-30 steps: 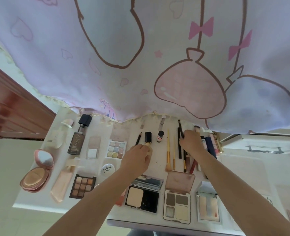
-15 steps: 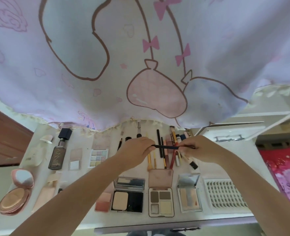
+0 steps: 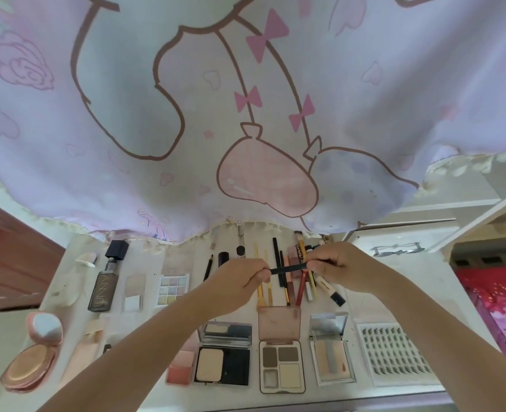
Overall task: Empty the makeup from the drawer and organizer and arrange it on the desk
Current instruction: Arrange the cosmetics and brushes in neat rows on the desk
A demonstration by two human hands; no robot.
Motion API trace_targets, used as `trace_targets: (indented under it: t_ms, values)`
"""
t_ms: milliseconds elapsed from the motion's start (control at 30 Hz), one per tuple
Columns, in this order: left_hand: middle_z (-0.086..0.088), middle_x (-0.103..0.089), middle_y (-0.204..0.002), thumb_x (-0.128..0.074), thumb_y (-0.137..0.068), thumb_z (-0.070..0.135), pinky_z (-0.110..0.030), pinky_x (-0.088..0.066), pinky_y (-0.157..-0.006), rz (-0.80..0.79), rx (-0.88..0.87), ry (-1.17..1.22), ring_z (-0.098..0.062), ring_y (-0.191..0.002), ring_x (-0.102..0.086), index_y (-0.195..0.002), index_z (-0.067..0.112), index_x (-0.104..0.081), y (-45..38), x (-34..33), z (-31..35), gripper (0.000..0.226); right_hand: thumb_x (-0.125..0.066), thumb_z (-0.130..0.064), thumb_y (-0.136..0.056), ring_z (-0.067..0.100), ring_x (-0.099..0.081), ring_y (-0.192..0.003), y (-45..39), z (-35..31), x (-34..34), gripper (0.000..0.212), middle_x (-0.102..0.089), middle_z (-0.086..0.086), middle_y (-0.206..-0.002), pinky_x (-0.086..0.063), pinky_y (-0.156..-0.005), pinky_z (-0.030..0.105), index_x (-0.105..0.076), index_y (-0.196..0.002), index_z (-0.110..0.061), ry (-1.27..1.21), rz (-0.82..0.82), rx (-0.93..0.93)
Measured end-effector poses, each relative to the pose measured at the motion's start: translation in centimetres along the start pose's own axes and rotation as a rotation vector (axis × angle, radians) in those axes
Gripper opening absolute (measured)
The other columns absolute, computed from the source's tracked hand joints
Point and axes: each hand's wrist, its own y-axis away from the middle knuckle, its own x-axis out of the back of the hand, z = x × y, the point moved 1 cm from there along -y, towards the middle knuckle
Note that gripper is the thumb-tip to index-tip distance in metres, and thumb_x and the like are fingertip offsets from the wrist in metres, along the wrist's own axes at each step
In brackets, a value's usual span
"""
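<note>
A thin black makeup pencil (image 3: 289,267) is held level above the white desk (image 3: 394,281), one end in each hand. My left hand (image 3: 239,278) pinches its left end and my right hand (image 3: 339,264) pinches its right end. Under the pencil lies a row of brushes and pens (image 3: 287,281). In front of them stand open compacts: a black powder case (image 3: 223,362), a brown eyeshadow palette (image 3: 281,367) and a mirrored contour palette (image 3: 332,359). A false-lash tray (image 3: 394,352) lies at the right.
A pastel eyeshadow palette (image 3: 172,289), a dark foundation bottle (image 3: 104,283) and a round pink cushion compact (image 3: 34,361) fill the desk's left side. A pink cartoon curtain (image 3: 245,114) hangs over the desk's back. A white shelf with a metal handle (image 3: 397,249) stands at the right.
A second ago my left hand was on a black-capped tube and my right hand among the pens. Both hands now hold the black pencil between them, barely moved in the last half second.
</note>
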Motion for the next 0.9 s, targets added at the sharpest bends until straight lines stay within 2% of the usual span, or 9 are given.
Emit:
trace_targets:
  t_ms: [100, 167, 233, 367, 533, 667, 733, 833, 900]
  values:
    - [0.01, -0.043, -0.07, -0.03, -0.099, 0.021, -0.01, -0.039, -0.061, -0.03, 0.05, 0.037, -0.003, -0.057, -0.039, -0.088, 0.021, -0.051, 0.6, 0.6, -0.2, 0.024, -0.047, -0.006, -0.092, -0.004, -0.049, -0.049, 0.2, 0.3, 0.4, 0.041, -0.055, -0.019, -0.051, -0.037, -0.054, 0.007, -0.045, -0.064, -0.036, 0.03, 0.037, -0.016]
    - [0.009, -0.044, -0.071, -0.03, -0.099, 0.018, -0.007, -0.04, -0.06, -0.003, 0.172, 0.086, -0.006, -0.06, -0.042, -0.08, 0.022, -0.05, 1.0, 1.6, -1.9, 0.028, -0.048, -0.008, -0.092, -0.001, -0.044, -0.044, 0.9, 1.4, 2.1, 0.028, -0.051, -0.01, -0.051, -0.037, -0.049, 0.008, -0.055, -0.074, -0.029, -0.069, 0.169, -0.14]
    - [0.006, -0.047, -0.069, -0.032, -0.099, 0.019, -0.009, -0.036, -0.056, 0.055, 0.234, 0.124, -0.012, -0.063, -0.045, -0.071, 0.028, -0.047, 1.3, 2.1, -3.5, 0.032, -0.048, -0.007, -0.091, -0.001, -0.043, -0.04, 1.0, 2.2, 3.7, 0.024, -0.051, -0.01, -0.042, -0.036, -0.046, 0.007, -0.059, -0.077, -0.023, -0.137, 0.291, -0.193]
    - [0.006, -0.043, -0.061, -0.033, -0.099, 0.019, -0.012, -0.032, -0.05, 0.088, 0.196, 0.181, -0.009, -0.054, -0.037, -0.068, 0.03, -0.043, 0.3, 1.4, -3.3, 0.035, -0.049, -0.009, -0.091, 0.003, -0.044, -0.047, -0.8, 1.3, 3.7, 0.015, -0.051, -0.014, -0.047, -0.036, -0.053, 0.011, -0.059, -0.083, -0.017, -0.133, 0.288, -0.187]
    - [0.005, -0.039, -0.057, -0.033, -0.098, 0.014, -0.01, -0.033, -0.048, 0.24, 0.254, 0.326, -0.009, -0.052, -0.033, -0.066, 0.027, -0.045, 0.3, 1.3, -4.0, 0.037, -0.048, -0.005, -0.091, 0.016, -0.043, -0.057, -1.3, 2.2, 2.9, 0.016, -0.052, -0.016, -0.049, -0.038, -0.061, 0.021, -0.064, -0.092, -0.009, -0.276, 0.361, -0.229]
    - [0.003, -0.039, -0.058, -0.032, -0.099, 0.012, -0.012, -0.029, -0.045, 0.217, 0.291, 0.426, -0.01, -0.051, -0.032, -0.069, 0.024, -0.048, 0.2, 0.3, -4.2, 0.035, -0.048, -0.003, -0.09, 0.015, -0.05, -0.067, -2.0, 2.6, 1.5, 0.019, -0.059, 0.0, -0.077, -0.041, -0.065, 0.019, -0.063, -0.096, -0.013, -0.29, 0.309, -0.25]
    - [0.001, -0.044, -0.065, -0.032, -0.098, 0.009, -0.013, -0.027, -0.049, 0.214, 0.387, 0.57, -0.01, -0.055, -0.034, -0.075, 0.018, -0.052, 0.0, -0.6, -4.3, 0.031, -0.047, -0.002, -0.09, 0.02, -0.054, -0.078, -2.8, 3.1, 1.0, 0.02, -0.059, 0.005, -0.088, -0.043, -0.067, 0.02, -0.062, -0.093, -0.014, -0.261, 0.285, -0.26]
    - [0.001, -0.047, -0.068, -0.034, -0.096, 0.007, -0.014, -0.036, -0.054, 0.145, 0.563, 0.636, -0.009, -0.058, -0.041, -0.097, 0.007, -0.054, -0.7, -2.8, -4.1, 0.019, -0.047, -0.004, -0.09, 0.027, -0.058, -0.084, -4.5, 4.4, -0.3, 0.021, -0.059, 0.005, -0.096, -0.046, -0.067, 0.022, -0.062, -0.104, -0.008, -0.113, 0.215, -0.317]
    - [-0.003, -0.054, -0.073, -0.039, -0.095, 0.006, -0.019, -0.045, -0.061, 0.093, 0.63, 0.629, -0.011, -0.062, -0.049, -0.105, 0.004, -0.052, -1.5, -4.7, -4.2, 0.017, -0.048, -0.006, -0.09, 0.024, -0.058, -0.083, -6.0, 5.4, -1.4, 0.017, -0.058, -0.001, -0.088, -0.046, -0.069, 0.024, -0.06, -0.1, -0.011, 0.011, 0.111, -0.335]
